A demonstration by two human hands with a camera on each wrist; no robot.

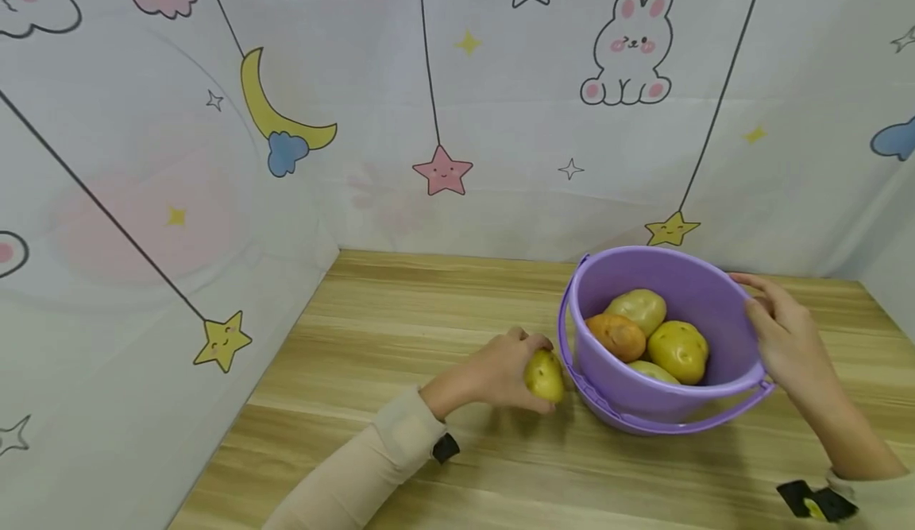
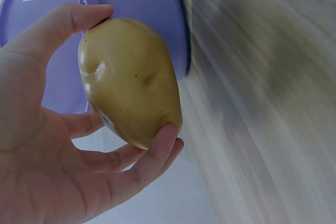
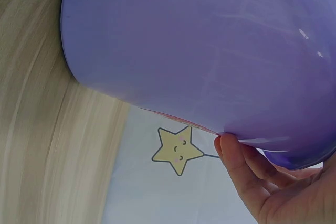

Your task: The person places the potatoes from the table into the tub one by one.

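Note:
My left hand [image 1: 509, 371] grips a yellow potato [image 1: 545, 377] just left of a purple bucket [image 1: 629, 403]. In the left wrist view the thumb is on one end of the potato [image 2: 128, 80] and the fingertips are on the other. My right hand [image 1: 789, 335] holds the bucket's right rim, thumb inside and fingers outside; the right wrist view has the fingers [image 3: 241, 169] against the bucket's outer wall [image 3: 194, 45]. Several potatoes lie inside, among them a brownish one [image 1: 616, 337] and a yellow one [image 1: 679, 352]. The bucket's handle hangs down at its near side.
The bucket stands on a wood-grain table [image 1: 400, 299]. Behind and to the left hangs a white cloth [image 1: 515, 117] printed with stars, a moon and rabbits, meeting the table's back and left edges. A black band [image 1: 445, 448] is at the left wrist.

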